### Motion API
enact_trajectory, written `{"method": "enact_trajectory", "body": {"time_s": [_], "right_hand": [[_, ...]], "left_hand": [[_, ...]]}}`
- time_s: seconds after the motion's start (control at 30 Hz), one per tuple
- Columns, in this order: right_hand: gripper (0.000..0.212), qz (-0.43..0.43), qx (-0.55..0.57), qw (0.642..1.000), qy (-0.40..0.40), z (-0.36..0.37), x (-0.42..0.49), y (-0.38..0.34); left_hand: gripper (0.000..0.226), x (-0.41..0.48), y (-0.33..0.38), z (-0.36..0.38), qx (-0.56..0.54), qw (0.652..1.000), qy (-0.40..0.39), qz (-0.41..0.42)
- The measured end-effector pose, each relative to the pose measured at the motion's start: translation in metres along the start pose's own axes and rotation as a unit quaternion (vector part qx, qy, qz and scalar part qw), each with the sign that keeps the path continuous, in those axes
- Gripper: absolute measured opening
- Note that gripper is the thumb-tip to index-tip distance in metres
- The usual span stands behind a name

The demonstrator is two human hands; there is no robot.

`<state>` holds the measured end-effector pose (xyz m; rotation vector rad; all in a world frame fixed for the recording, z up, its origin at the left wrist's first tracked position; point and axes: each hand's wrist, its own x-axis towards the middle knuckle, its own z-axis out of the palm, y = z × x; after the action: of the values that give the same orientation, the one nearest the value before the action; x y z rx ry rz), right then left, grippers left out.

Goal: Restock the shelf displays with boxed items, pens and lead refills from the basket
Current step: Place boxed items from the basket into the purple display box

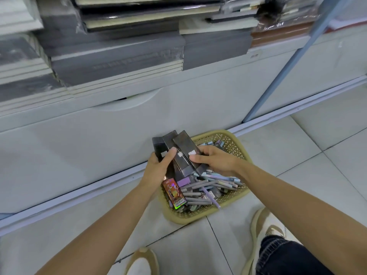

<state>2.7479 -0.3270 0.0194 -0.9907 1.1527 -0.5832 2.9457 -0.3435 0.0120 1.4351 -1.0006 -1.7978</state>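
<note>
A tan plastic basket point(232, 143) sits on the tiled floor against the shelf base. It holds several grey and lilac pens point(200, 188), a colourful red boxed item point(173, 193) and a small lilac box point(183, 182). Above the basket, my left hand point(158, 167) grips a fan of three long dark boxes point(179, 147) from the left, thumb across their front. My right hand point(215, 161) holds the rightmost dark box from the right, fingers curled around it.
The white shelf base point(119, 135) with a curved cut-out stands right behind the basket. Stacks of wrapped dark notebooks point(117, 62) fill the shelf above. A blue upright post point(282, 72) rises at the right. My shoes point(264, 225) stand on the floor near the basket.
</note>
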Motion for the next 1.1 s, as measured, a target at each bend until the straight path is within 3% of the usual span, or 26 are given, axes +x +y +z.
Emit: {"method": "enact_trajectory", "body": {"time_s": [0.13,0.3,0.4,0.5,0.63,0.8,0.9,1.0,1.1], "right_hand": [[0.017,-0.021,0.042,0.998,-0.03,0.012,-0.022,-0.025],[0.025,-0.087,0.026,0.989,0.117,0.019,-0.051,-0.064],[0.02,-0.115,0.053,0.981,0.148,0.02,-0.071,-0.086],[0.022,-0.091,0.007,0.99,0.109,0.024,-0.091,-0.104],[0.027,-0.096,-0.053,0.993,0.038,0.039,-0.109,-0.128],[0.061,-0.179,0.011,0.984,-0.013,0.037,-0.136,-0.157],[0.055,-0.23,-0.029,0.973,-0.021,0.035,-0.15,-0.175],[0.033,-0.278,-0.066,0.956,0.061,0.045,-0.155,-0.197],[0.012,-0.342,-0.036,0.932,0.111,0.054,-0.157,-0.221]], "left_hand": [[0.032,-0.025,0.028,0.023,-0.042,0.998,0.008,0.04],[0.025,-0.052,0.068,0.026,-0.082,0.991,0.074,0.078],[0.022,-0.067,0.09,0.018,-0.101,0.988,0.089,0.074],[0.017,-0.082,0.108,0.015,-0.113,0.989,0.059,0.078],[0.029,-0.099,0.126,0.021,-0.059,0.994,0.036,0.086],[0.021,-0.115,0.158,0.015,-0.064,0.995,0.046,0.068],[0.028,-0.127,0.177,0.003,-0.059,0.996,0.038,0.048],[0.037,-0.143,0.192,-0.002,-0.031,0.998,0.003,0.051],[0.026,-0.158,0.208,-0.003,-0.023,0.997,-0.039,0.068]]}}
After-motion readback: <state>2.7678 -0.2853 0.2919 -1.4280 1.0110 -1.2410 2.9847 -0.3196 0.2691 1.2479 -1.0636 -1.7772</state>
